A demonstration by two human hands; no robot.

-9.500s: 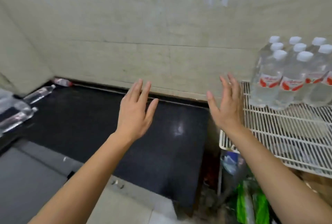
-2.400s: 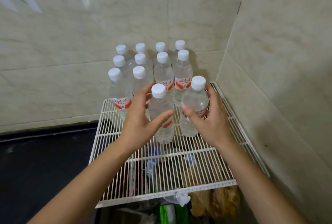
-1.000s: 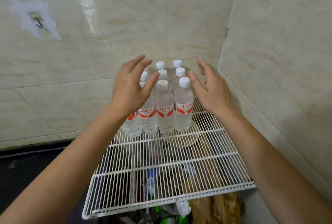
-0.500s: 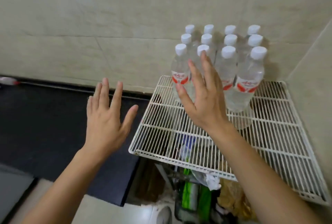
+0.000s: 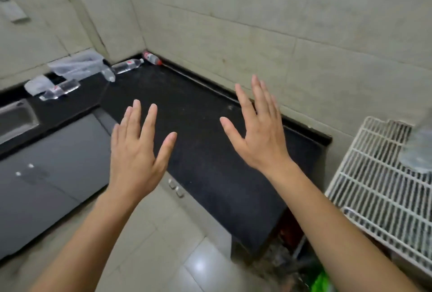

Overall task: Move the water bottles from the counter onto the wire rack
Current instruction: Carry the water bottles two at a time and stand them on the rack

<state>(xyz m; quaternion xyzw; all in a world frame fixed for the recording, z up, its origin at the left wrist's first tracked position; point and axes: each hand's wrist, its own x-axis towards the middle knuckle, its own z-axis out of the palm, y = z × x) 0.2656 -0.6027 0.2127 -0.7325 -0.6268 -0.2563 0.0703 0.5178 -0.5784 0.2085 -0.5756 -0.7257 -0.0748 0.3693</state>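
Note:
Both my hands are raised over the black counter (image 5: 203, 142), fingers spread, holding nothing. My left hand (image 5: 136, 151) hovers above the counter's front edge. My right hand (image 5: 259, 130) is further right, near the wall. Several clear water bottles lie on their sides at the far left corner: one with a white label (image 5: 127, 66), one with a red cap (image 5: 152, 58), one near the sink (image 5: 60, 89). The white wire rack (image 5: 383, 188) is at the right edge, with blurred bottles (image 5: 419, 149) standing on it.
A steel sink (image 5: 16, 119) is set in the counter at the left. Torn clear plastic wrap (image 5: 74, 67) lies by the lying bottles. Grey cabinet doors (image 5: 53, 163) sit below the counter. Green packaging (image 5: 323, 282) shows under the rack.
The view has swung left from the rack to the counter. My right hand has left the bottles on the rack and both hands now hover open over the counter.

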